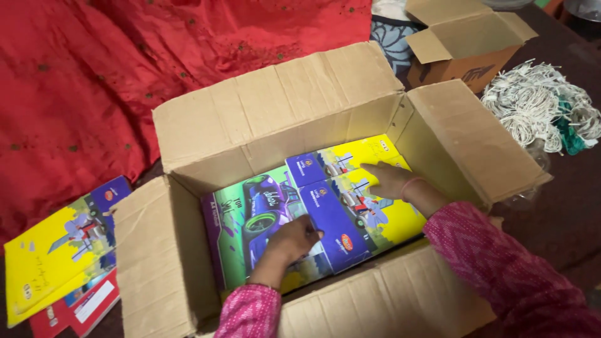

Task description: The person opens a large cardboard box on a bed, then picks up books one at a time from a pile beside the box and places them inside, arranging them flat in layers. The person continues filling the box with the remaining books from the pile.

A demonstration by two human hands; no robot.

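Observation:
A large open cardboard box (275, 112) holds notebooks laid flat. On top lies a notebook with a yellow and blue cover (357, 213); under it to the left is one with a green cover showing a purple car (250, 213). My left hand (291, 241) grips the near left edge of the yellow and blue notebook. My right hand (391, 180) presses flat on its far right part. Both arms wear pink patterned sleeves and reach down into the box.
More notebooks (59, 256) lie stacked on the floor at the left. Red cloth (94, 75) covers the back left. A smaller open cardboard box (463, 44) and a heap of white cords (538, 103) sit at the back right.

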